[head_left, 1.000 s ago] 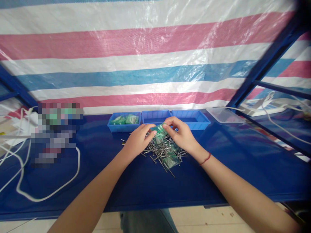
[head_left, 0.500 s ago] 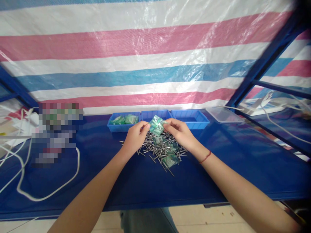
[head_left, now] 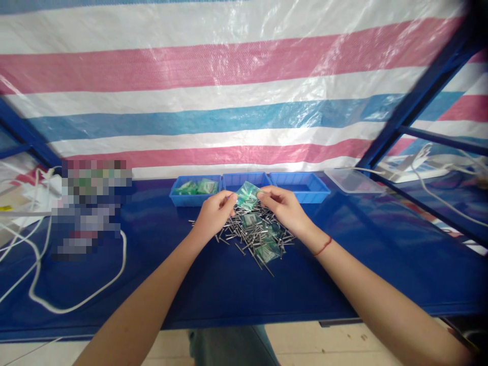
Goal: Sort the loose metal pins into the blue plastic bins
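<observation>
Between my two hands a small clear and green plastic packet [head_left: 248, 196] is held up over a pile of metal nails [head_left: 244, 235]. My left hand [head_left: 216, 211] pinches its left edge with thumb and finger. The right edge is gripped by my right hand [head_left: 281, 203], which has a red string at the wrist. More green packets [head_left: 268, 251] lie on and among the nails. Behind the pile, the left blue bin [head_left: 196, 201] contains several green packets. The middle blue bin [head_left: 244, 178] is partly hidden by the held packet, and a right blue bin [head_left: 299, 187] adjoins it.
A clear plastic lid [head_left: 353, 181] lies right of the bins on the blue table [head_left: 305, 290]. White cables [head_left: 76, 306] curl across the left side, near papers and a blurred-out area. Blue metal posts [head_left: 404, 117] and a striped sheet [head_left: 229, 66] stand behind.
The packet between my fingers has tilted slightly and shifted a little to the right. Both hands keep their hold on it, almost in the same place.
</observation>
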Demonstrator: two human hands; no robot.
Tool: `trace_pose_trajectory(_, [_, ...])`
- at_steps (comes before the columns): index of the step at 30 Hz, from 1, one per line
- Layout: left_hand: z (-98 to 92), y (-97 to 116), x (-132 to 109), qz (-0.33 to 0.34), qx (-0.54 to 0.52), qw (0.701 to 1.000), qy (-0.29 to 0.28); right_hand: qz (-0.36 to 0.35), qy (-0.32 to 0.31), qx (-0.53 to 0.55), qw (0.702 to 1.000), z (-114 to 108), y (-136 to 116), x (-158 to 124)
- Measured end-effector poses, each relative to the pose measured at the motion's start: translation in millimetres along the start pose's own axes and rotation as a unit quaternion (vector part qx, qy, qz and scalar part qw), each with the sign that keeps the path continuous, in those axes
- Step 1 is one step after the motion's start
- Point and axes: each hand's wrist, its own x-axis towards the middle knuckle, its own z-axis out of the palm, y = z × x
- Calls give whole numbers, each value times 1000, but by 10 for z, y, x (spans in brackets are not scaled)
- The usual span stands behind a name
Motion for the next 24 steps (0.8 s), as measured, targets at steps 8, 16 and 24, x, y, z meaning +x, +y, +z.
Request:
trace_pose_trajectory(8, [15, 18, 4, -7, -53, 999, -7, 39, -8, 31, 999, 11, -66, -14])
trace_pose_trajectory(16, [29, -40, 22, -18, -61, 998, 15, 41, -15, 89, 995, 14, -96, -22])
trace_pose_trajectory(24, [47, -109, 46, 13, -51, 998, 34, 42, -17, 110, 993, 32, -1, -3])
